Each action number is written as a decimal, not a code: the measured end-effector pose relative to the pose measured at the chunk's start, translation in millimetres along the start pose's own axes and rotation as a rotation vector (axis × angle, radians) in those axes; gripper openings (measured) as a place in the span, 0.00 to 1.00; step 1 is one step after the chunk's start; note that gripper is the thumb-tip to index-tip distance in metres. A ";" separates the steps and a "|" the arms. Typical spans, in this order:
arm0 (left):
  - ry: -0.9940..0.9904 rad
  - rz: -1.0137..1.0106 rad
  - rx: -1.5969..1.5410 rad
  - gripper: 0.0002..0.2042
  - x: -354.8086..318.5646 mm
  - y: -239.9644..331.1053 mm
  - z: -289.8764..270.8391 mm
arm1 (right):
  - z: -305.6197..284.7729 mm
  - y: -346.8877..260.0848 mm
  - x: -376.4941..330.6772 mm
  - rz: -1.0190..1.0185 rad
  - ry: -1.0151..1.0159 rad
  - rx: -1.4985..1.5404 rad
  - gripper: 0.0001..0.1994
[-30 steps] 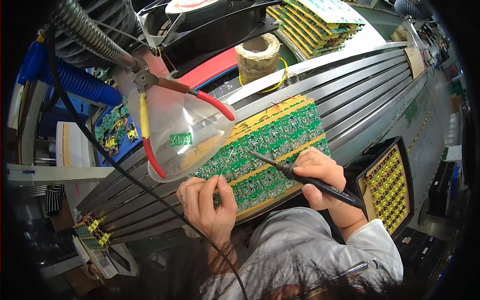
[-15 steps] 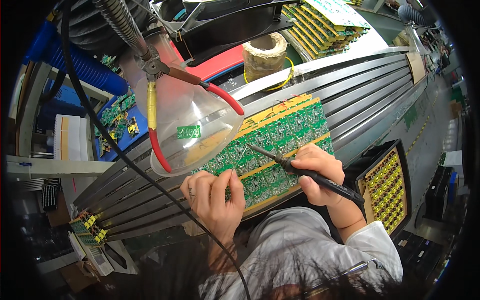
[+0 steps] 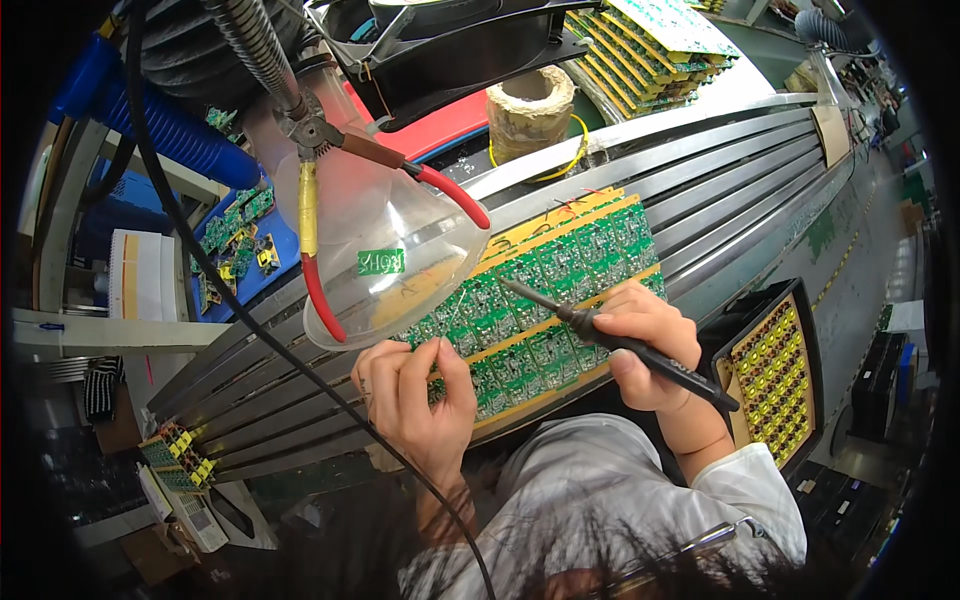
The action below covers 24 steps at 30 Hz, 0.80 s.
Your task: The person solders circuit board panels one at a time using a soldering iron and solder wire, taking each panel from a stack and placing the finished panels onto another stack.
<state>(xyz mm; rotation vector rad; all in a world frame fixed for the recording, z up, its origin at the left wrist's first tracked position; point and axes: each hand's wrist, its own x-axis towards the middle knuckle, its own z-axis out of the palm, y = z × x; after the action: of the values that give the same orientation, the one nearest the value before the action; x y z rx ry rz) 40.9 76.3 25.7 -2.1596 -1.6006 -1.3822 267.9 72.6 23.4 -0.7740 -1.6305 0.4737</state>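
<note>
- Wire [image 3: 456, 310] pinched in left hand [image 3: 418, 400];
- soldering iron [image 3: 648, 357] gripped in right hand [image 3: 657, 325], tip just right of wire, I reckon;
- circuit panel [image 3: 540, 362] mostly ahead of both, long axis climbing rightward

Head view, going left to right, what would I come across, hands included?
White notebook, blue tray, left hand, beige roll, right hand, black tray with yellow components.
</note>
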 end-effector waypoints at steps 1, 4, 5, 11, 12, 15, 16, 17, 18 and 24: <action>0.005 -0.003 -0.002 0.07 0.5 -0.3 1.3 | 2.7 0.6 0.3 0.006 -0.008 0.019 0.12; 0.003 -0.002 -0.009 0.07 1.9 -1.0 2.9 | 8.7 3.3 0.9 0.015 -0.022 0.037 0.12; -0.004 0.002 -0.012 0.07 2.3 -1.3 2.7 | 11.1 4.6 1.2 0.018 -0.027 0.039 0.12; -0.031 -0.005 -0.009 0.08 3.3 -0.6 2.9 | 14.7 5.4 3.1 0.029 -0.078 0.024 0.13; -0.035 -0.009 -0.006 0.08 3.4 -0.5 3.2 | 14.4 4.5 4.0 0.029 -0.091 0.017 0.13; -0.044 -0.011 0.005 0.07 3.6 -0.9 4.2 | 12.9 0.8 7.4 0.013 -0.123 -0.027 0.14; -0.047 -0.010 0.010 0.07 3.5 -1.1 4.4 | 12.1 -0.7 8.6 0.003 -0.138 -0.049 0.14; -0.050 -0.009 0.017 0.07 3.1 -1.2 4.2 | 11.4 -2.3 9.4 -0.007 -0.153 -0.070 0.14; -0.050 -0.008 0.017 0.07 2.4 -1.3 3.4 | 10.5 -4.2 9.7 -0.007 -0.151 -0.070 0.14; -0.080 -0.008 -0.055 0.07 -9.5 -0.2 -5.3 | -1.2 -8.6 1.0 -0.031 -0.072 -0.037 0.13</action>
<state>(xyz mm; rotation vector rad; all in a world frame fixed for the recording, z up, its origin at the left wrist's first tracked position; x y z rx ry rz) 37.4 66.8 21.9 -2.2693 -1.6183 -1.3743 267.1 67.1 30.3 -0.7655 -1.7198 0.4542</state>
